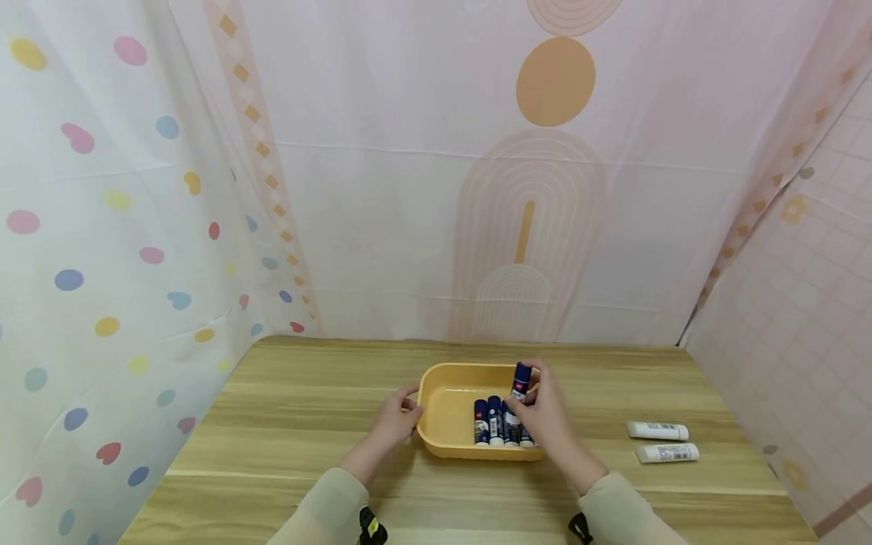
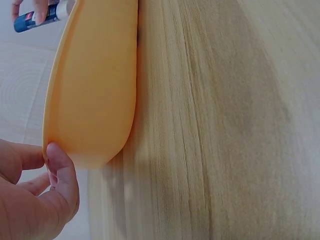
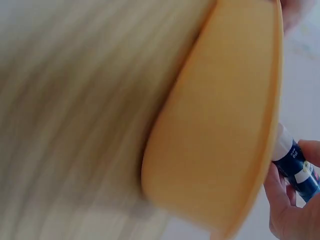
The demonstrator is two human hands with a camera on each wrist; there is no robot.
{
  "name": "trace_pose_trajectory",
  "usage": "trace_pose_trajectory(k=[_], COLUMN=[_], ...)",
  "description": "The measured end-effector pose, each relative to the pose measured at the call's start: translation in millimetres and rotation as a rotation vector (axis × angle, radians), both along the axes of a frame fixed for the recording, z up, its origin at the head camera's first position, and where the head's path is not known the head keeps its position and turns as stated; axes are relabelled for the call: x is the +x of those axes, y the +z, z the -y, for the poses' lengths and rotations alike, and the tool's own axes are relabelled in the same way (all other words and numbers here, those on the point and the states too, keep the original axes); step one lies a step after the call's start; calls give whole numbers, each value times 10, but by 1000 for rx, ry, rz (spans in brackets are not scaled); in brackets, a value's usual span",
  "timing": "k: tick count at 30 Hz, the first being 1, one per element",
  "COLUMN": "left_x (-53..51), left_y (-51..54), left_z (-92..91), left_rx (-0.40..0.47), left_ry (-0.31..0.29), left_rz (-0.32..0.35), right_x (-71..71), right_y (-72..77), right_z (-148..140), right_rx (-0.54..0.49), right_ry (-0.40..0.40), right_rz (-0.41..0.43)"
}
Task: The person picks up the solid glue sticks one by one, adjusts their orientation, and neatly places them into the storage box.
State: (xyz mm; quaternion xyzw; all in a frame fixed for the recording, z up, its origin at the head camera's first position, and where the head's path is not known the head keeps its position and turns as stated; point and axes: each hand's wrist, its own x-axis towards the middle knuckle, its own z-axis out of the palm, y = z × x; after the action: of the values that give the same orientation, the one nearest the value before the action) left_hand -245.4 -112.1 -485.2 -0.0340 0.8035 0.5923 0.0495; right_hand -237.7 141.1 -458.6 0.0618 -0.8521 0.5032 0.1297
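A yellow plastic basket stands on the wooden table, with several navy glue sticks lying side by side in its right part. My left hand pinches the basket's left rim between thumb and fingers, as the left wrist view also shows at the rim. Over the basket's right side, my right hand holds another navy glue stick, tilted, its blue cap upward. In the right wrist view that glue stick sits between thumb and fingers, partly behind the basket wall.
Two white tubes with printed labels, an upper tube and a lower tube, lie on the right of the wooden table. Patterned curtains hang behind and on both sides.
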Motion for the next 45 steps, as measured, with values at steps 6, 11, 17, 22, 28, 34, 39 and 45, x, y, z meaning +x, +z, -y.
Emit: trace_pose_trajectory(k=[6, 11, 17, 22, 28, 34, 39, 45], left_x=[-13, -3, 11, 9, 2, 5, -1, 4], left_y=[-12, -8, 13, 12, 16, 18, 2, 15], left_z=[-6, -17, -9, -2, -10, -15, -10, -3], left_rx=[2, -6, 4, -3, -10, -9, -9, -13], left_ry=[0, -2, -6, -5, -2, -6, -5, -6], left_rz=[-8, -5, -18, -18, -12, -11, -13, -12], right_x=[73, 94, 94, 81, 66, 45, 16, -74], right_y=[-82, -127, -145, -189, -221, -223, -207, -195], right_z=[289, 443, 585, 672, 728, 759, 761, 737], right_rx=[36, 66, 106, 146, 280, 359, 447, 627], right_ry=[18, 34, 55, 56, 36, 78, 86, 47], right_rz=[-53, -37, 52, 63, 54, 109, 101, 75])
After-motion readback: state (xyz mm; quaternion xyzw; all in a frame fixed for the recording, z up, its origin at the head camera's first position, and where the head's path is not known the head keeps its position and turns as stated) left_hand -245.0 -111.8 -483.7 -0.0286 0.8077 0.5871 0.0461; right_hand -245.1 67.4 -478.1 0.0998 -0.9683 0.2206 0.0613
